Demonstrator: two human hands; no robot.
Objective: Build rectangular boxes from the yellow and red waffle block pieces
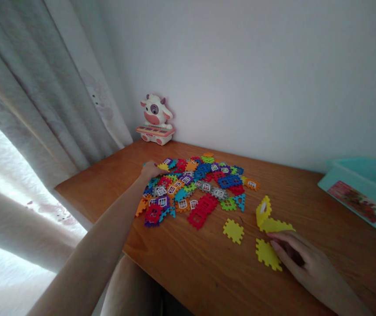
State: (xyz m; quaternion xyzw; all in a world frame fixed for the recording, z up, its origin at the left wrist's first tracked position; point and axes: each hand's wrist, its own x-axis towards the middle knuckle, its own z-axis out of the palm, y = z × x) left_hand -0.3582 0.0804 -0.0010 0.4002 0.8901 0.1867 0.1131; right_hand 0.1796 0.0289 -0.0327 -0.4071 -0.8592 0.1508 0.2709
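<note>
My left hand (150, 171) reaches to the far left edge of a heap of colourful interlocking plastic tiles (204, 173). Its fingers are closed on a yellow tile (163, 166), partly covered by them. My right hand (301, 254) is at the right, fingertips pinched at the near edge of two joined yellow tiles (275, 225). One of these lies flat; the other, with an oval opening, stands upright from it. Just below the fingertips lies a loose yellow tile (268, 254), partly behind the thumb. Another yellow square tile (233, 231) lies flat to the left.
A cow-shaped toy keyboard (155, 120) stands at the back left corner of the wooden table (188, 259). A light green plastic bin (362, 193) is at the right. Curtains (59, 87) hang on the left, and a wall is behind the table.
</note>
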